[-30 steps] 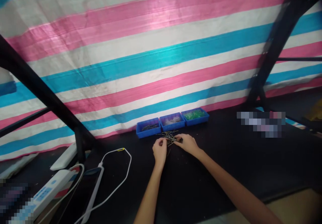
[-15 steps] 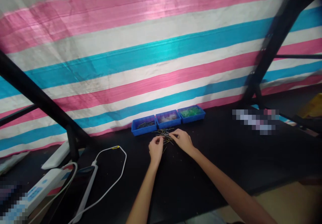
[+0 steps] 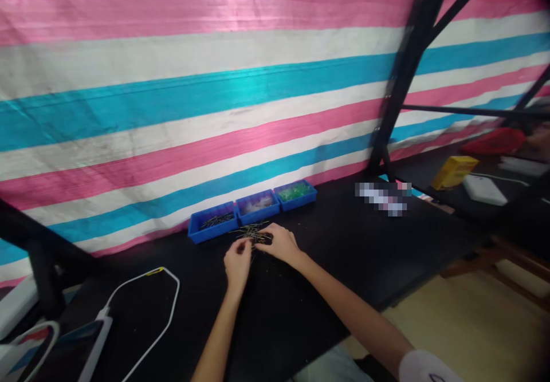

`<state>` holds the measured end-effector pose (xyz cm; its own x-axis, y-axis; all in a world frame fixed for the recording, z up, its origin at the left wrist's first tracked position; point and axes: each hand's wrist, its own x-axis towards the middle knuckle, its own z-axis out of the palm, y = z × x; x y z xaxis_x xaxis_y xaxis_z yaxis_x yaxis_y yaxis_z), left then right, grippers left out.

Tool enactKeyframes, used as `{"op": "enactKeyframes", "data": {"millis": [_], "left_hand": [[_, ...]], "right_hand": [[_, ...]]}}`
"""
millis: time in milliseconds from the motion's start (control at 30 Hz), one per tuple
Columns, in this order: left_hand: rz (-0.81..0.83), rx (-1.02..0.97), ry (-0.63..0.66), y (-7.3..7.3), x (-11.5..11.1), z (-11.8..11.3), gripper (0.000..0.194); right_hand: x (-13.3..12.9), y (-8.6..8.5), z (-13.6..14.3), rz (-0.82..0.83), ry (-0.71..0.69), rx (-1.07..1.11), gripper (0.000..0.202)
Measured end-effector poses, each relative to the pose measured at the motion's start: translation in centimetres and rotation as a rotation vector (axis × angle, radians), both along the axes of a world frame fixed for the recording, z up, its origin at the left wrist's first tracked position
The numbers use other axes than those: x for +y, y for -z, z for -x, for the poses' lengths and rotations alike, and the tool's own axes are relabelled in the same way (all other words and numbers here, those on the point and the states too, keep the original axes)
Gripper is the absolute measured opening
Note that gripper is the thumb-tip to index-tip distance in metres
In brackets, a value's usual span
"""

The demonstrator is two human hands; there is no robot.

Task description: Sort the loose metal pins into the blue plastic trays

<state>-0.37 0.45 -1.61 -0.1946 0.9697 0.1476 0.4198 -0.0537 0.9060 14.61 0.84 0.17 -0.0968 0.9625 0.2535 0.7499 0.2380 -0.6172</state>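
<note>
A loose pile of thin, stick-like metal pieces (image 3: pixel 253 230) lies on the black table (image 3: pixel 296 319). At the near left side of the pile is my left hand (image 3: pixel 238 263), thumb and fingertips pinched together. My right hand (image 3: pixel 281 244) is closed at the pile's right edge, its fingertips close to the left ones. Whatever the fingertips grip is too small to make out. Just behind stand three joined blue trays: the left tray (image 3: pixel 215 232) holds dark thin pieces, the middle tray (image 3: pixel 260 216) clear pieces, the right tray (image 3: pixel 299 201) green ones.
A white cable (image 3: pixel 172 307) loops over the table at left, plugged into a white-edged device (image 3: pixel 97 347). Black frame posts (image 3: pixel 397 78) rise on both sides before a striped sheet (image 3: pixel 223 101). A yellow box (image 3: pixel 455 172) stands on the surface at far right.
The view has swung right, so trays and hands appear further left and the yellow box shows fully. Both hands stay pinched at the pile, fingertips still close together.
</note>
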Motion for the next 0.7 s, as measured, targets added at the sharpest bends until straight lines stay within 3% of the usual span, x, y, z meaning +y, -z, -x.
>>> {"op": "enactKeyframes", "data": {"millis": [100,367,700], "left_hand": [[-0.029,0.001,-0.07,-0.22,0.02,0.24,0.033],[-0.064,-0.025,-0.058,0.01,-0.03,-0.1,0.029],[-0.1,-0.064,-0.01,0.39,-0.02,-0.12,0.03]], "right_hand": [[-0.18,0.07,0.02,0.02,-0.034,-0.054,0.054],[0.09,0.22,-0.41,0.025,-0.049,-0.073,0.021],[0.31,0.35,-0.28,0.002,0.012,0.189,0.019]]}}
